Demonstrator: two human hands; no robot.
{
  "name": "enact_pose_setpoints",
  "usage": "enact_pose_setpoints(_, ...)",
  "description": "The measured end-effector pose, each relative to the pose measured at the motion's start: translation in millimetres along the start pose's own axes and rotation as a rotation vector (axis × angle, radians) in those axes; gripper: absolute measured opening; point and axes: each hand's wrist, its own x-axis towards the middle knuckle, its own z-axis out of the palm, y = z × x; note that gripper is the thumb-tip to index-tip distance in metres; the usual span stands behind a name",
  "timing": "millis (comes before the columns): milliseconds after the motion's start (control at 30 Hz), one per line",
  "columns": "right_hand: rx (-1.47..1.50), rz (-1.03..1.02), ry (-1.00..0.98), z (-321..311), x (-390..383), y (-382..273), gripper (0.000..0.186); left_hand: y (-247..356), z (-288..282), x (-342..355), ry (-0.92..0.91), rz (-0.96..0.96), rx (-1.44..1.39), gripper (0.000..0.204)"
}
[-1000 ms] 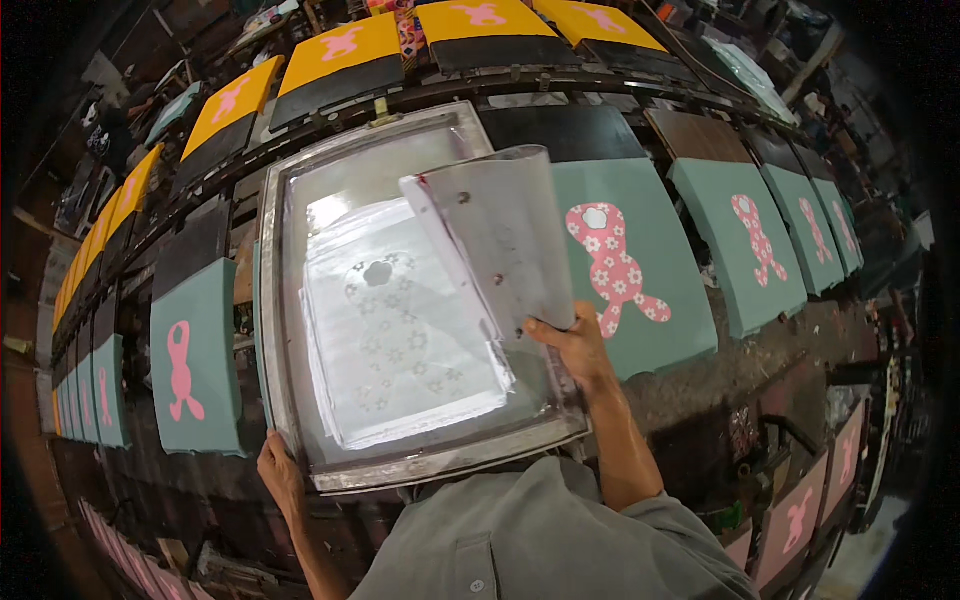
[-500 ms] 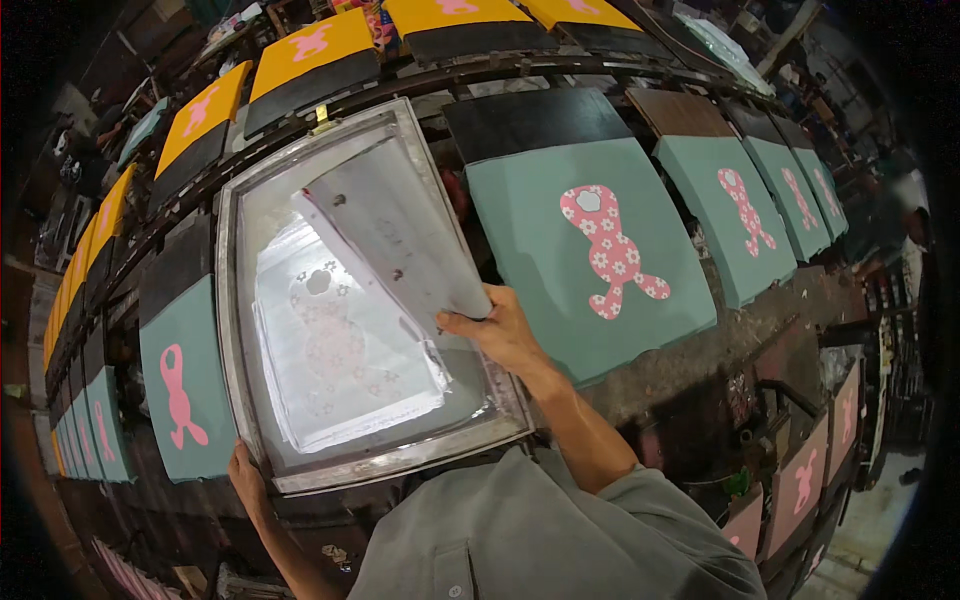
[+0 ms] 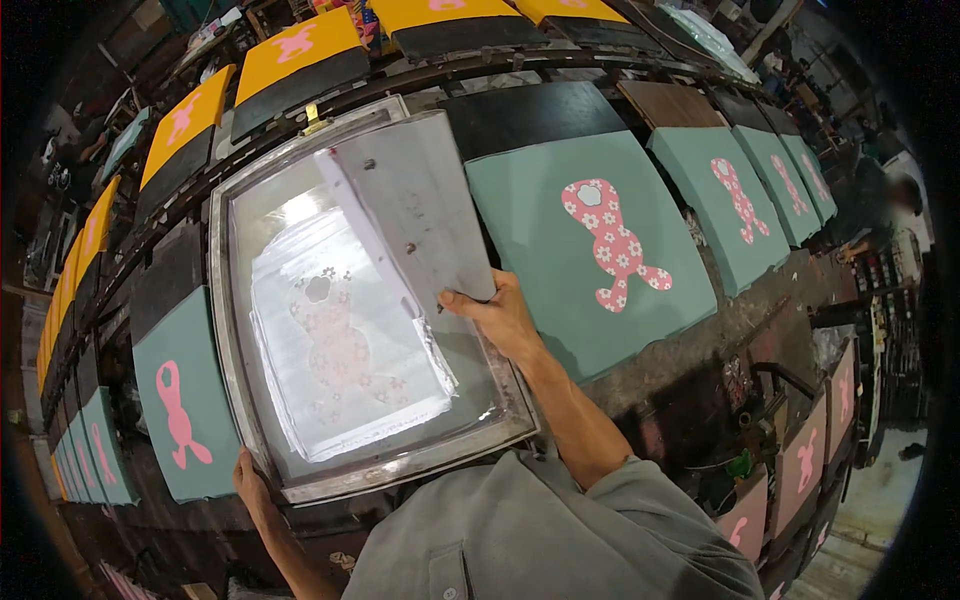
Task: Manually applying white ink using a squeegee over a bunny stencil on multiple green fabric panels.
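A metal-framed printing screen (image 3: 405, 478) lies in front of me. Its mesh shows a faint pattern of small flowers. My left hand (image 3: 252, 482) grips the frame at its lower left side, the fingers partly hidden by the edge. In my right hand (image 3: 503, 315) is a wide, flat grey squeegee (image 3: 430, 200) with bolts along it, held by its near end and tilted over the right half of the screen. To the right lies a green fabric panel (image 3: 520, 230) with a pink, flower-patterned figure (image 3: 617, 245). Left of the screen, another green panel (image 3: 205, 400) carries a plain pink figure.
More green panels (image 3: 765, 200) continue along the table to the right. Yellow panels (image 3: 300, 55) with pink figures line the far side. Pink-brown panels (image 3: 800, 465) stand at the lower right. A brass-coloured clip (image 3: 314, 120) sits at the screen's far edge.
The squeegee has swung slightly to the right over the screen, uncovering more mesh. My right hand has risen a little with it. My left hand stays at the frame.
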Motion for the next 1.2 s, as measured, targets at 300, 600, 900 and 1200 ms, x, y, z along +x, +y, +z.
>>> enact_pose_setpoints(300,-0.088,-0.062,0.128,-16.9,16.3,37.8,0.033,10.2,26.0,-7.7,-0.048,-0.309,-0.246,0.045)
enact_pose_setpoints(600,-0.054,-0.074,0.183,-18.7,17.2,32.4,0.032,4.0,25.3,5.1,-0.105,-0.195,-0.116,0.064)
enact_pose_setpoints(900,-0.01,-0.075,0.277,-12.3,18.4,33.7,0.034,5.5,24.7,6.0,-0.126,-0.178,-0.161,0.048)
enact_pose_setpoints(1200,0.004,-0.035,0.139,-23.6,19.9,33.5,0.029,15.7,28.9,32.2,-0.056,-0.064,0.11,0.049)
